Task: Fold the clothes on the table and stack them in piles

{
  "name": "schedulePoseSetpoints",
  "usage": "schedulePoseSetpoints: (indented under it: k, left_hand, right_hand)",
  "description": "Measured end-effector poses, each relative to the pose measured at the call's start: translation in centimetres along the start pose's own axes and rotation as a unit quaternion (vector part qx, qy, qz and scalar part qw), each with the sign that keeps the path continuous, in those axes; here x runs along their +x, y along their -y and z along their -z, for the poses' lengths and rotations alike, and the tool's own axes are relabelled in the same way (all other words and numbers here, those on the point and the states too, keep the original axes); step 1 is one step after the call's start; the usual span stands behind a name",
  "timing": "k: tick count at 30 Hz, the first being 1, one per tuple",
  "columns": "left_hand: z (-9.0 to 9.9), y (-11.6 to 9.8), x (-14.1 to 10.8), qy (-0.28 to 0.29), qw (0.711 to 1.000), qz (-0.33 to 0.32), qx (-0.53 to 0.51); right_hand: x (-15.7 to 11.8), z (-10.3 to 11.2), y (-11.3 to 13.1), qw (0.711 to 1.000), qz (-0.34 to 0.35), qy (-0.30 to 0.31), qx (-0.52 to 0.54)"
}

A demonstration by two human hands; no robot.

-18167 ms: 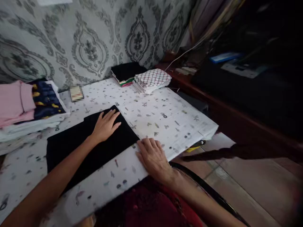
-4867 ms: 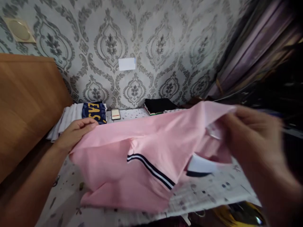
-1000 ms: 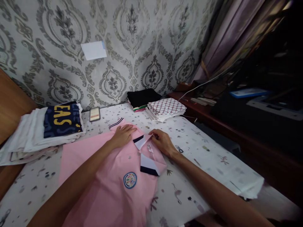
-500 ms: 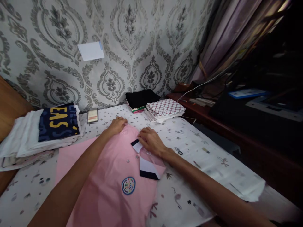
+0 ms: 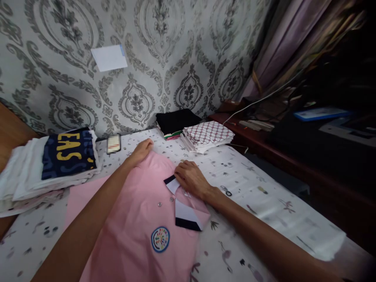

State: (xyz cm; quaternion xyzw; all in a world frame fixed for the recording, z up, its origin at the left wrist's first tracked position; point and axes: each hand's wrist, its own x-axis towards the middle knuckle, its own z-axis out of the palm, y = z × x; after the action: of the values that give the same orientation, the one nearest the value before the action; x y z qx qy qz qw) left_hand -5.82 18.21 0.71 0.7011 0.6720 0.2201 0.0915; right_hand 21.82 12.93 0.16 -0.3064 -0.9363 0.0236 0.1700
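A pink polo shirt point(image 5: 141, 199) lies on the patterned white sheet, its white and navy collar point(image 5: 186, 213) toward the right and a round badge point(image 5: 160, 239) on its front. At the shirt's far edge my left hand point(image 5: 142, 150) is closed on the pink cloth, fingers pressed together. My right hand point(image 5: 192, 178) is closed at the upper end of the collar, gripping the shirt there; its fingertips are partly hidden. Between the two hands the cloth bulges slightly.
Folded clothes with a navy printed top point(image 5: 69, 152) are stacked at the left. A phone point(image 5: 113, 143) lies near the wall. Behind the shirt are a black folded pile point(image 5: 178, 119) and a checked pile point(image 5: 207, 135). A dark red ledge point(image 5: 293, 168) runs along the right.
My left hand has moved slightly up and left with the shirt's edge, and the cloth between the hands is smoother. My right hand stays at the collar. The view has shifted a little.
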Motion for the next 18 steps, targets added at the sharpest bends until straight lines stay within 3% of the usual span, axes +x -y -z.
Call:
schedulePoseSetpoints:
  k: [6,10,18]
  left_hand:
    - [1.1,2.2,-0.1,0.020,0.997,0.080,0.001]
    - [0.1,1.8,-0.4,0.024,0.996,0.080,0.017]
    - [0.5,1.1,-1.1,-0.016,0.998,0.055,0.030]
  right_hand:
    - [3.3,0.5,1.1,0.998,0.050,0.019,0.022]
    - [5.1,-0.9,1.5,0.996,0.058,0.048,0.043]
    - [4.6,-2.7,0.9,1.000,0.006,0.028,0.012]
